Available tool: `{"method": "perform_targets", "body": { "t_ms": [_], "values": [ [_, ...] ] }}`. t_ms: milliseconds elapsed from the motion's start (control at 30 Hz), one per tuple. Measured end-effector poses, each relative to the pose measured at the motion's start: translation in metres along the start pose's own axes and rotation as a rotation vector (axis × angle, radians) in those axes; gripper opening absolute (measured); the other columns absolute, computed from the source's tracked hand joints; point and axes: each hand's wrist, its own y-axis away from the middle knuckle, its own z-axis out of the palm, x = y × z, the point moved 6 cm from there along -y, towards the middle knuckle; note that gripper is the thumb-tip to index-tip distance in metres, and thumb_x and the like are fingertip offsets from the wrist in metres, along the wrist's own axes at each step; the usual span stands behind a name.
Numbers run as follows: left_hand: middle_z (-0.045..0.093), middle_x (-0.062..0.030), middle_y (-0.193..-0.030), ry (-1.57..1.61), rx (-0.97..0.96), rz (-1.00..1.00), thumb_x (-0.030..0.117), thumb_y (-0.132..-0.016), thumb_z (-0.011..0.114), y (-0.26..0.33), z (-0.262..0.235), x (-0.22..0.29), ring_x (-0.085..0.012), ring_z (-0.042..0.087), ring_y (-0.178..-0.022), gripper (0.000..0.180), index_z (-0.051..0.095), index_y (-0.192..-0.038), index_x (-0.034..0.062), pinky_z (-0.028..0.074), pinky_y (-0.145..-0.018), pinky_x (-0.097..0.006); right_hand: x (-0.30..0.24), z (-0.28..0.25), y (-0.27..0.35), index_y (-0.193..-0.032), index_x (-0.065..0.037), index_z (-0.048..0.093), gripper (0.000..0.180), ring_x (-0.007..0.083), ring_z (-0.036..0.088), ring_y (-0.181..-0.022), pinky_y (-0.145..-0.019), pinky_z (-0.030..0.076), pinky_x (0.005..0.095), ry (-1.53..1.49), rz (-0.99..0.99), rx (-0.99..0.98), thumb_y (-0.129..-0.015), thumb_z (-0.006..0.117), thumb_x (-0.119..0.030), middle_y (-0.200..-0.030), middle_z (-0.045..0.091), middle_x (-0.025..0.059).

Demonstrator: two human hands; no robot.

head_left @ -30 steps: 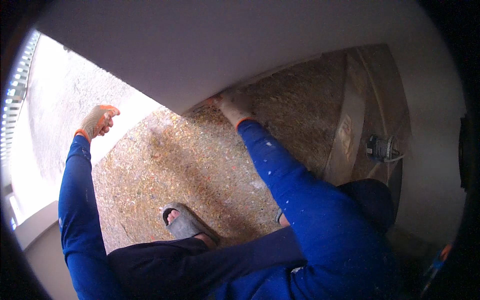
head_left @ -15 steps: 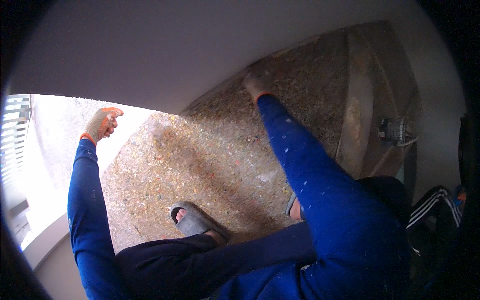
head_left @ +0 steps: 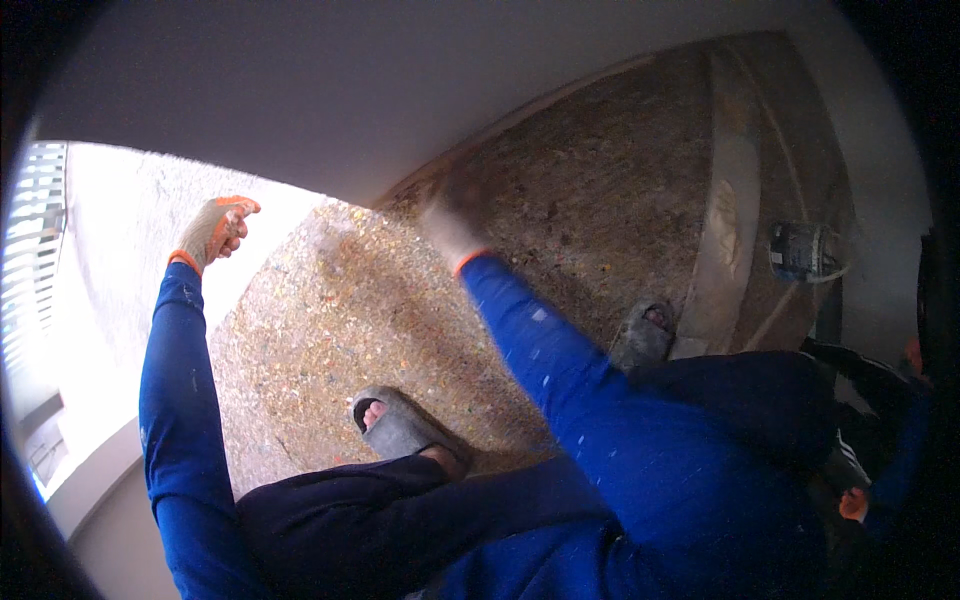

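Note:
My left hand [head_left: 216, 233], in a pale knit glove with orange coating, is held out at the left in front of the bright opening. Its fingers are curled in, and nothing shows sticking out of them. My right hand [head_left: 450, 225], also gloved with an orange cuff, reaches forward close to the lower edge of the grey wall [head_left: 300, 90]. Motion smears its fingers, so I cannot see whether it holds anything. Both forearms wear blue sleeves with pale specks.
Under me is a speckled, littered floor [head_left: 310, 330]; my feet wear grey slippers [head_left: 405, 425]. A pale strip [head_left: 730, 200] crosses the floor at the right, with a bucket [head_left: 800, 251] beyond it. At the far right edge another person's gloved hand [head_left: 853, 504] shows. White slats [head_left: 35, 240] stand far left.
My right hand has swung left and nearer along the wall's lower edge. My right foot has come into fuller view on the right. The left hand has shifted slightly, still curled.

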Motion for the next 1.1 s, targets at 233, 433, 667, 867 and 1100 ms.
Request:
{"method": "perform_targets", "body": {
  "t_ms": [233,433,667,867,1100],
  "values": [
    [0.052,0.0032,-0.065,0.050,-0.025,-0.039,0.026,-0.103,0.055,0.012,-0.010,-0.027,-0.0075,0.042,-0.050,0.027,0.069,-0.119,0.0093,0.031,-0.043,-0.025,0.036,-0.022,-0.030,-0.152,0.001,0.041,0.060,0.0492,0.032,-0.145,-0.119,0.021,0.0622,-0.105,0.163,-0.360,-0.103,0.047,-0.033,-0.156,0.034,0.0313],
    [0.052,0.0036,-0.065,0.048,-0.025,-0.088,0.027,-0.103,0.056,0.003,-0.016,-0.054,-0.0072,0.041,-0.049,0.029,0.068,-0.121,0.0079,0.029,-0.042,-0.026,-0.083,-0.010,0.041,-0.158,0.003,0.029,0.073,0.0514,0.015,-0.153,-0.123,0.006,0.0660,0.059,0.098,-0.237,-0.100,0.049,-0.037,-0.164,0.019,0.0338],
    [0.051,0.0028,-0.065,0.070,-0.016,-0.023,0.026,-0.101,0.057,-0.001,-0.012,-0.044,-0.0075,0.041,-0.049,0.027,0.068,-0.118,0.0090,0.028,-0.042,-0.026,-0.009,0.007,0.009,-0.149,0.002,0.046,0.059,0.0446,0.039,-0.144,-0.119,0.028,0.0599,0.182,0.075,-0.519,-0.101,0.051,-0.032,-0.151,0.045,0.0286],
    [0.051,0.0041,-0.065,0.046,0.002,-0.025,0.029,-0.100,0.060,0.012,-0.016,-0.042,-0.0069,0.042,-0.049,0.028,0.069,-0.118,0.0093,0.028,-0.042,-0.025,-0.044,0.007,0.018,-0.157,0.002,0.032,0.073,0.0401,0.022,-0.153,-0.126,0.013,0.0547,-0.349,0.361,-0.224,-0.102,0.050,-0.042,-0.163,0.029,0.0267],
    [0.050,0.0047,-0.064,-0.065,0.037,-0.050,0.036,-0.099,0.062,0.003,-0.022,-0.045,-0.0080,0.042,-0.047,0.032,0.067,-0.118,0.0102,0.030,-0.040,-0.026,-0.129,-0.001,0.084,-0.156,0.008,0.028,0.075,0.0428,0.012,-0.156,-0.126,0.001,0.0595,-0.070,0.011,-0.403,-0.101,0.047,-0.040,-0.167,0.020,0.0270]
  ]
}}
